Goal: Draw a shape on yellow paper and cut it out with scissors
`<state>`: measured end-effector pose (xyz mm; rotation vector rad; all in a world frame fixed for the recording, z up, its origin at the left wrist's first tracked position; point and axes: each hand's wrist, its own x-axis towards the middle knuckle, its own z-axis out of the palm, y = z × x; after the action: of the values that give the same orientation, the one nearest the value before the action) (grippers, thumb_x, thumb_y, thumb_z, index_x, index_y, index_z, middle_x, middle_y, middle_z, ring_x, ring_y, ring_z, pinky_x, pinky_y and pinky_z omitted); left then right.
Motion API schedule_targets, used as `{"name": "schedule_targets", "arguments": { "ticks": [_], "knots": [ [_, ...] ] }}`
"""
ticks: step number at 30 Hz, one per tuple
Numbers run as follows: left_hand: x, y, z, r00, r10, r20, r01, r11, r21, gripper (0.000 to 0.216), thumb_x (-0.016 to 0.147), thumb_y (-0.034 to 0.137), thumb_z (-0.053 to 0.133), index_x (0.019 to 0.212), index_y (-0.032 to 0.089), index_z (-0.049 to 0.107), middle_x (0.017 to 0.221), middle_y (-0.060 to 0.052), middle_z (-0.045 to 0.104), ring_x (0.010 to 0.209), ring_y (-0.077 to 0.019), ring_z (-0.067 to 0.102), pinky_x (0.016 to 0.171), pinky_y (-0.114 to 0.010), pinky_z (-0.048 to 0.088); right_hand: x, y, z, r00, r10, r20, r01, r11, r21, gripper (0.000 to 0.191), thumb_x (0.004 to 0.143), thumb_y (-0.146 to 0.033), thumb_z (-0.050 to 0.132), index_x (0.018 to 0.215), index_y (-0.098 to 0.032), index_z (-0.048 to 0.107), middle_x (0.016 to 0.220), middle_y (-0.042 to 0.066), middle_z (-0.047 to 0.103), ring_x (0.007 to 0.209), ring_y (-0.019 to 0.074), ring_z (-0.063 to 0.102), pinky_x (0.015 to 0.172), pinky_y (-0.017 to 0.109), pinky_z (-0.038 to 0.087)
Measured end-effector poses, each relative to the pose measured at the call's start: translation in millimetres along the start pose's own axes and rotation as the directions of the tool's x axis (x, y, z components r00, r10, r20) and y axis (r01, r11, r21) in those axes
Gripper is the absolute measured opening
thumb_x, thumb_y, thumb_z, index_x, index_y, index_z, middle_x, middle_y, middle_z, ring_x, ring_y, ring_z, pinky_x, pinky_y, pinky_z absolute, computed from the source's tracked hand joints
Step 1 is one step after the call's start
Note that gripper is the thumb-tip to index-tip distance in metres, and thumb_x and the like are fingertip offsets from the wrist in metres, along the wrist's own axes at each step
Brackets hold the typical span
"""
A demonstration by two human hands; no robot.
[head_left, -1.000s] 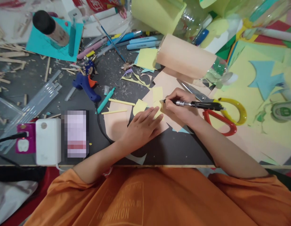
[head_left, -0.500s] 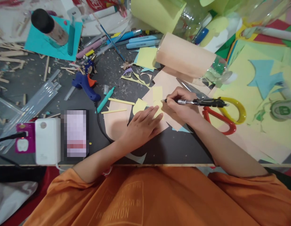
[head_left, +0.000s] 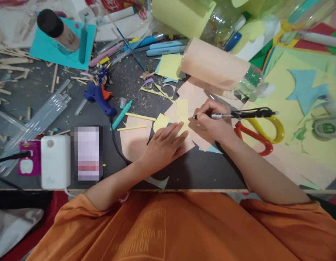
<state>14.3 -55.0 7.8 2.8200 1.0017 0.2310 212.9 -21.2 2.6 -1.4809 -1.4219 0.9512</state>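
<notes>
My right hand (head_left: pixel 214 123) is closed on a black pen (head_left: pixel 238 114), whose tip rests on a small yellow paper piece (head_left: pixel 183 115) lying on a peach paper sheet (head_left: pixel 193 99). My left hand (head_left: pixel 164 145) lies flat with its fingers stretched out, pressing down the yellow piece and the peach sheet beside the pen tip. Scissors with a red and a yellow handle (head_left: pixel 262 130) lie just right of my right hand, partly under the pen.
A clear bottle wrapped in peach paper (head_left: pixel 219 67) lies behind my hands. A blue glue gun (head_left: pixel 98 96), a teal marker (head_left: pixel 121 115), markers, wooden sticks and paper scraps litter the dark table (head_left: pixel 200 170). A phone (head_left: pixel 87 154) and white charger (head_left: pixel 55 161) sit at the front left.
The pen has swung in my right hand, its rear end rising and its tip shifting slightly right on the yellow piece. My left hand has stayed pressed on the paper.
</notes>
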Motion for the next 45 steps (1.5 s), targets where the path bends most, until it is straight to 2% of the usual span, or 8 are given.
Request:
{"name": "schedule_targets", "arguments": {
  "ticks": [5, 12, 15, 24, 31, 38, 45],
  "knots": [
    [-0.7, -1.0, 1.5, 1.000, 0.019, -0.024, -0.020, 1.000, -0.010, 0.042, 0.097, 0.031, 0.043, 0.134, 0.013, 0.049, 0.141, -0.012, 0.054, 0.132, -0.0234, 0.048, 0.106, -0.038, 0.040, 0.0, -2.4, 3.5, 0.997, 0.002, 0.072, -0.003, 1.000, 0.018, 0.013, 0.074, -0.020, 0.057, 0.063, -0.021, 0.050, 0.061, -0.004, 0.052, 0.057, 0.0110, 0.048, 0.055, 0.027, 0.037],
    [0.6, 0.2, -2.2, 0.999, 0.033, -0.013, -0.033, 0.999, -0.029, 0.039, 0.097, 0.031, 0.043, 0.129, 0.011, 0.052, 0.130, -0.011, 0.063, 0.125, -0.0214, 0.054, 0.107, -0.038, 0.038, 2.2, -13.3, 8.4, 0.981, -0.003, 0.195, 0.005, 1.000, -0.008, 0.011, 0.074, -0.018, 0.058, 0.063, -0.021, 0.057, 0.062, -0.002, 0.062, 0.059, 0.0124, 0.055, 0.056, 0.026, 0.041],
    [0.9, -0.2, -2.3, 1.000, 0.029, 0.005, -0.029, 0.999, -0.046, 0.039, 0.097, 0.030, 0.042, 0.130, 0.013, 0.052, 0.129, -0.011, 0.063, 0.125, -0.0214, 0.054, 0.107, -0.038, 0.039, 2.5, -15.2, 7.6, 0.978, 0.014, 0.206, -0.009, 1.000, -0.024, 0.010, 0.074, -0.018, 0.058, 0.065, -0.020, 0.057, 0.063, -0.002, 0.063, 0.059, 0.0128, 0.056, 0.056, 0.026, 0.041],
    [1.9, 0.1, -2.8, 0.998, 0.046, -0.046, -0.046, 0.999, -0.012, 0.035, 0.098, 0.028, 0.041, 0.125, 0.011, 0.055, 0.128, -0.009, 0.065, 0.123, -0.0198, 0.056, 0.104, -0.037, 0.041, 3.5, -13.0, 6.3, 0.973, 0.022, 0.231, -0.021, 1.000, -0.008, 0.011, 0.074, -0.017, 0.058, 0.064, -0.020, 0.059, 0.064, -0.002, 0.064, 0.061, 0.0132, 0.057, 0.057, 0.026, 0.041],
    [1.7, -0.4, -4.1, 0.999, 0.037, -0.016, -0.038, 0.999, -0.034, 0.035, 0.098, 0.028, 0.041, 0.126, 0.014, 0.055, 0.130, -0.011, 0.064, 0.125, -0.0200, 0.056, 0.102, -0.036, 0.042, 4.3, -12.9, 5.2, 0.965, 0.062, 0.255, -0.066, 0.998, 0.006, 0.011, 0.073, -0.021, 0.059, 0.062, -0.020, 0.059, 0.063, -0.002, 0.063, 0.058, 0.0127, 0.054, 0.055, 0.026, 0.038],
    [2.3, -1.6, -4.5, 0.996, 0.054, -0.068, -0.057, 0.998, -0.039, 0.032, 0.097, 0.026, 0.042, 0.122, 0.012, 0.057, 0.130, -0.010, 0.064, 0.122, -0.0194, 0.058, 0.099, -0.035, 0.044, 6.9, -8.9, 1.8, 0.963, 0.042, 0.266, -0.050, 0.998, 0.025, 0.011, 0.070, -0.022, 0.058, 0.060, -0.019, 0.053, 0.059, -0.003, 0.056, 0.056, 0.0110, 0.046, 0.054, 0.026, 0.034],
    [2.5, -1.8, -6.1, 0.998, 0.049, -0.042, -0.051, 0.998, -0.041, 0.033, 0.097, 0.028, 0.043, 0.121, 0.012, 0.059, 0.125, -0.010, 0.066, 0.120, -0.0202, 0.060, 0.097, -0.034, 0.046, 5.8, -11.5, 1.6, 0.945, 0.037, 0.325, -0.037, 0.999, -0.005, 0.010, 0.073, -0.020, 0.058, 0.063, -0.021, 0.056, 0.065, -0.002, 0.061, 0.062, 0.0139, 0.053, 0.057, 0.027, 0.037]
  ]
}}
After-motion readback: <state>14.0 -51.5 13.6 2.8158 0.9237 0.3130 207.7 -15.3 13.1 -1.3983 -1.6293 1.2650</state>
